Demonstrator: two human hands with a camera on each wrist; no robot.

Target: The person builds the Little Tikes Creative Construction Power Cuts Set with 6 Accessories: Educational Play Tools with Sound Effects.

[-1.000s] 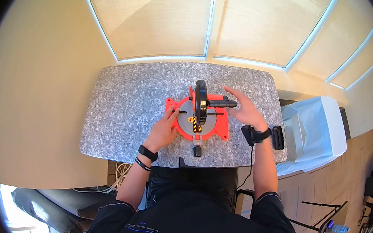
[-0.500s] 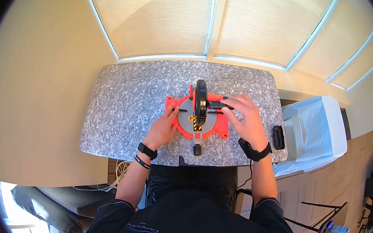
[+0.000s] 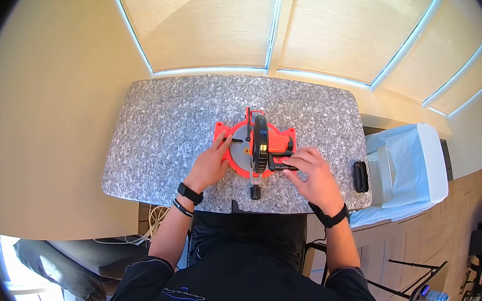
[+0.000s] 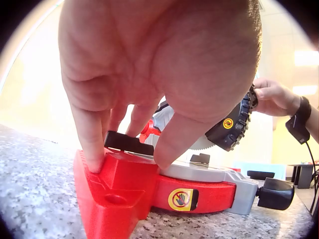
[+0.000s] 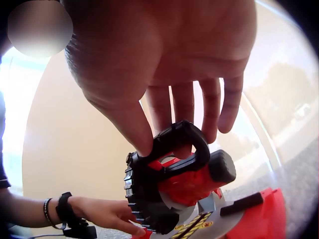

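Observation:
A red, grey and black toy miter saw (image 3: 260, 143) stands on the speckled table. My left hand (image 3: 209, 166) grips the left end of its red base (image 4: 119, 199), thumb on one side and fingers on the other. With thumb and fingertips, my right hand (image 3: 313, 178) holds the black looped handle (image 5: 197, 142) of the saw's arm. The saw head with its black blade guard (image 4: 229, 124) is swung low over the grey round turntable (image 3: 239, 150). A black knob (image 4: 275, 194) sticks out at the front of the base.
The speckled grey table (image 3: 167, 125) carries a black oblong item (image 3: 360, 176) near its right edge. Right of the table stands a bin with a light-blue liner (image 3: 421, 163). A wall with window blinds (image 3: 341, 32) rises behind the table.
My right hand has come onto the handle, first hovering beside it with spread fingers. The saw head has tilted down toward me with it. My left hand stays on the base.

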